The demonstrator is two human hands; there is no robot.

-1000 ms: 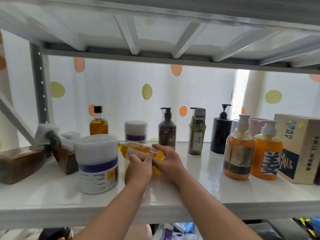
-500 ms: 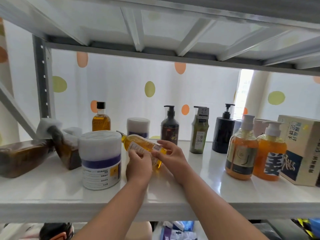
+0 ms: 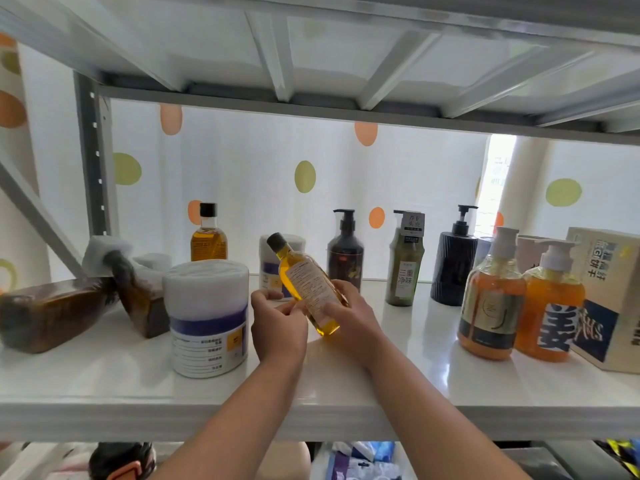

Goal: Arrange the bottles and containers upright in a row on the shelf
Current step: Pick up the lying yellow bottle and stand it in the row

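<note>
A small yellow oil bottle (image 3: 304, 282) with a black cap is held above the white shelf (image 3: 346, 382), tilted with its cap up and to the left. My right hand (image 3: 349, 317) grips its lower body and my left hand (image 3: 277, 323) touches its left side. Two dark brown bottles (image 3: 52, 313) (image 3: 138, 296) lie tipped over at the left. A large white tub (image 3: 207, 317) stands beside my left hand. Upright at the back are another yellow oil bottle (image 3: 209, 237), a small white tub (image 3: 268, 268), a dark pump bottle (image 3: 345, 254), a green bottle (image 3: 405, 261) and a black pump bottle (image 3: 453, 261).
Two orange pump bottles (image 3: 491, 299) (image 3: 550, 306) and a cardboard box (image 3: 609, 296) stand at the right. The upper shelf's underside (image 3: 311, 53) hangs close overhead. A grey upright post (image 3: 91, 161) bounds the left side. Bags and clutter lie below the shelf.
The yellow oil bottle lay nearly flat in both hands; it has been raised and swung toward upright, cap now pointing up and left.
</note>
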